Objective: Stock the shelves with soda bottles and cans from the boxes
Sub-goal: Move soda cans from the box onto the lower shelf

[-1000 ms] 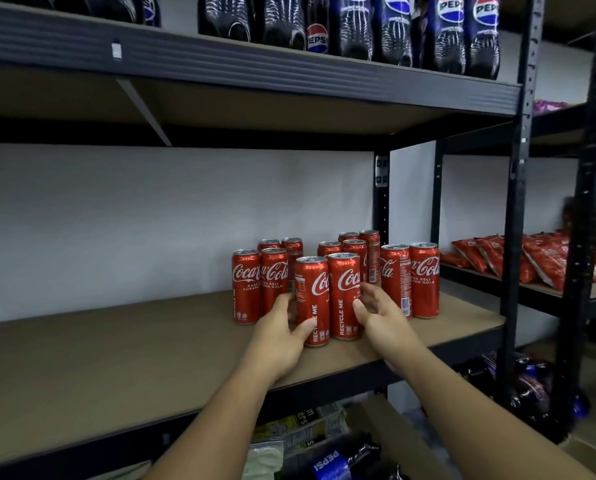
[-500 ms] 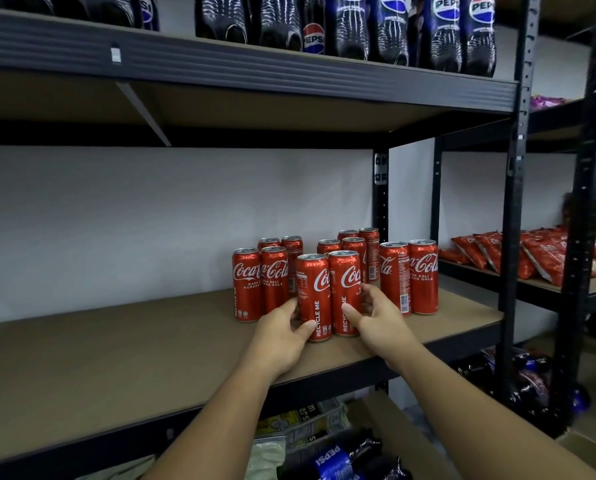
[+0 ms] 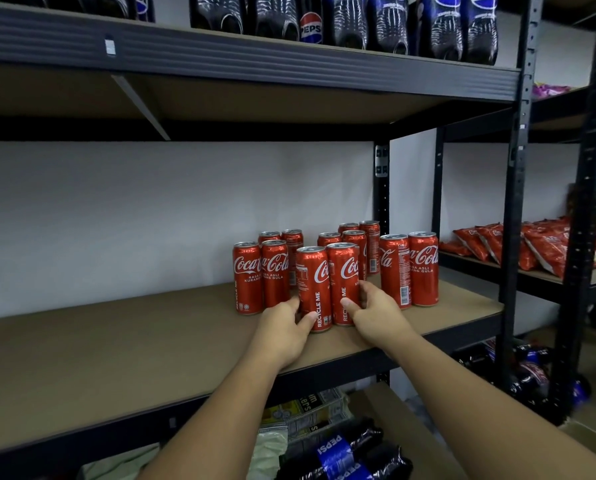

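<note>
Brown shelf board [image 3: 116,341], bare along its left; red Coca-Cola cans [image 3: 343,271] stand upright, clustered toward its right end

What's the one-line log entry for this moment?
phase: stocking | left grip: holds left front can | right grip: holds right front can

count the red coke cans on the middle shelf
12. On the middle shelf: four cans at left, two by two; a front pair gripped by the left hand and right hand; four behind that pair; two at right. More may be hidden behind.
</note>
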{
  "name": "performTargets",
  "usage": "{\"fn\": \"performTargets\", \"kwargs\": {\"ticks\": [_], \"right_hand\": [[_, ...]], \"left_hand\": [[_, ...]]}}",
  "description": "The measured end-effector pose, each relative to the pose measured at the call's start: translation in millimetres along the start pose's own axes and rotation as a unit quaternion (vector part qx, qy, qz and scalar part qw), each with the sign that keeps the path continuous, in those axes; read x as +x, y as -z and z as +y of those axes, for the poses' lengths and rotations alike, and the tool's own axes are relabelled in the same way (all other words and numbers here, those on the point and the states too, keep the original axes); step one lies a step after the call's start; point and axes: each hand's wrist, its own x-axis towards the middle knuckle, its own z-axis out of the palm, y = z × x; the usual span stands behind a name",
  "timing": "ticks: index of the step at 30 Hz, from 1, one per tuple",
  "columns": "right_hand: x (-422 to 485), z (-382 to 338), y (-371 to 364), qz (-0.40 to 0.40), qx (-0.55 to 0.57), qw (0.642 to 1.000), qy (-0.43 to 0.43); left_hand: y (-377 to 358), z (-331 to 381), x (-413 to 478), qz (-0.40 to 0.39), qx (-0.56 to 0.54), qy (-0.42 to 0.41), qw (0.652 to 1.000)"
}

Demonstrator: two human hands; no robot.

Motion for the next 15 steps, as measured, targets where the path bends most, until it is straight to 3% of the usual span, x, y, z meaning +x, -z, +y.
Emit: {"fn": "performTargets", "kwargs": {"ticks": [8, 15], "right_hand": [[1.4, -3.4, -2.3, -0.017, -0.063, 0.998, -0.02], [-21.4, 4.0, 7.6, -0.064, -0.178, 0.982, 0.011]], "left_hand": [[-3.5, 0.7, 3.8, -0.023, 0.043, 0.032, 0.998], [4.5, 8.7, -7.4, -0.115, 0.135, 0.07, 0.982]]}}
